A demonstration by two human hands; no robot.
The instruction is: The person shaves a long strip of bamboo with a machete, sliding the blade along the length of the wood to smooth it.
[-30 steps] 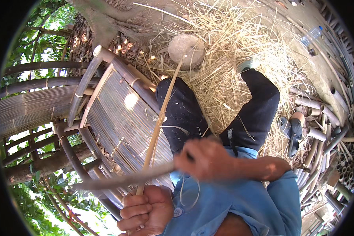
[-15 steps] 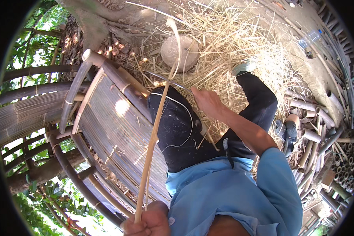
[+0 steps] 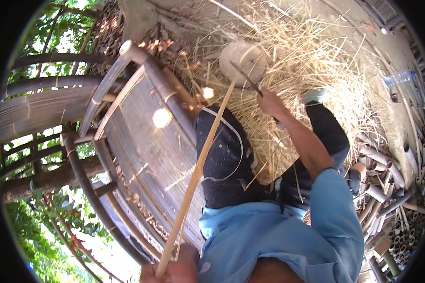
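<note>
My left hand (image 3: 174, 270), low in the view, is closed around the near end of a long, pale bamboo strip (image 3: 200, 165). The strip slants up and away past my left knee to the round block (image 3: 229, 59). A thin curled shaving (image 3: 244, 55) shows at its far end. My right hand (image 3: 272, 104) grips a knife (image 3: 245, 75), its dark narrow blade pointing up and left beside the strip's far end. Whether blade and strip touch, I cannot tell. Across my left thigh loops a thin white strip (image 3: 241, 141).
A slatted bamboo bench (image 3: 146, 127) stands along my left side. Straw-like shavings (image 3: 307, 61) cover the ground ahead and around my feet. To the right lie a plastic bottle (image 3: 399, 79) and cut bamboo pieces (image 3: 387, 172). A tree trunk (image 3: 138, 20) rises at the far left.
My right hand and the knife have moved farther away, to the strip's far end, and the blade has turned steeper. The view has shifted, so the scene sits farther right. My left hand keeps its hold.
</note>
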